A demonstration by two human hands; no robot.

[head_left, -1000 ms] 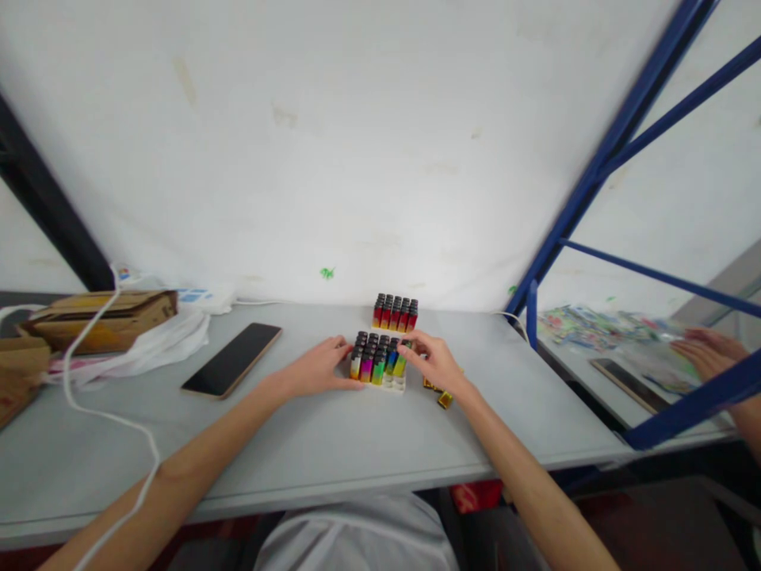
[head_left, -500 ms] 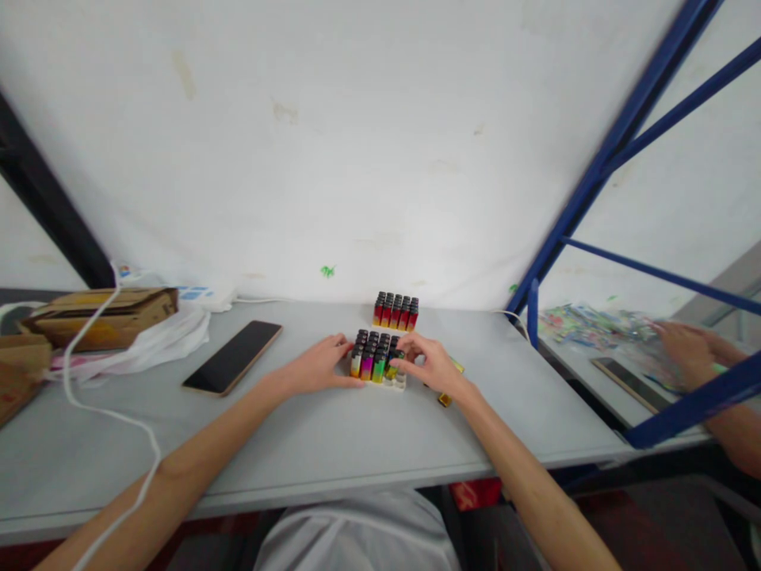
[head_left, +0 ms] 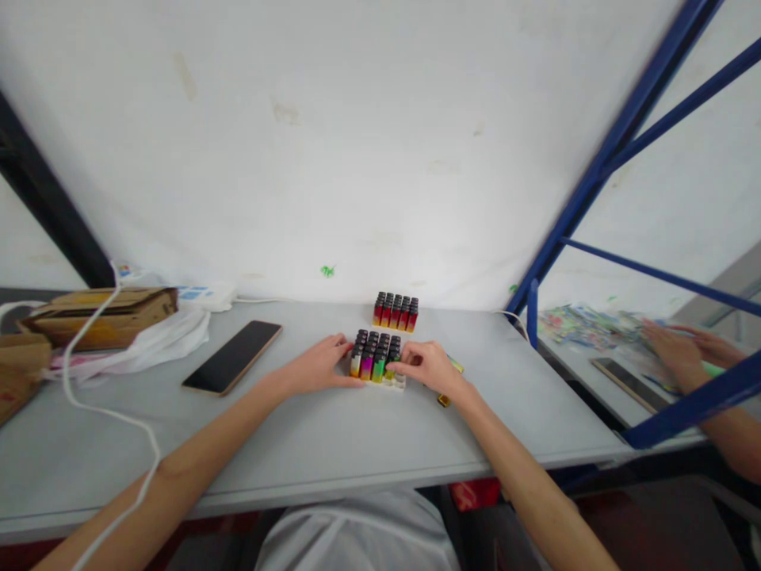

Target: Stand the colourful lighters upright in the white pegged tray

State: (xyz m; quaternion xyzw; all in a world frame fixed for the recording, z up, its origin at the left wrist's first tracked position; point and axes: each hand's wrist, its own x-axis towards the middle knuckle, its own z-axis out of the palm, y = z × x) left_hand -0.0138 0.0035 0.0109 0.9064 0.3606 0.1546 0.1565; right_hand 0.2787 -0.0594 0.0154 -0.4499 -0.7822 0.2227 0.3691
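Observation:
Several rows of black-topped lighters (head_left: pixel 367 365) stand upright in a white tray (head_left: pixel 380 385), their bodies white-yellow, purple and green at the front. My left hand (head_left: pixel 324 365) grips the tray's left side, thumb along the front edge and fingers on the far side. At the right end of the front row, my right hand (head_left: pixel 431 366) has its thumb and fingertips closed against a yellow lighter (head_left: pixel 392 365), partly covered by them. Beside the right wrist lie loose yellow lighters (head_left: pixel 444 400). Some white slots show at the tray's front right corner.
Against the wall stands a block of red lighters (head_left: pixel 395 312). To the left lie a phone (head_left: pixel 233 357), a white plastic bag (head_left: pixel 170 341), an open cardboard box (head_left: pixel 107 317) and a white cable (head_left: pixel 148 436). Right of the blue frame (head_left: pixel 594 174), another person's hands (head_left: pixel 678 349) handle colourful packets.
The yellow lighter under my right hand now stands straighter and lower in the tray. My right fingers have drawn back slightly to the right and come closer together. My left hand stays still.

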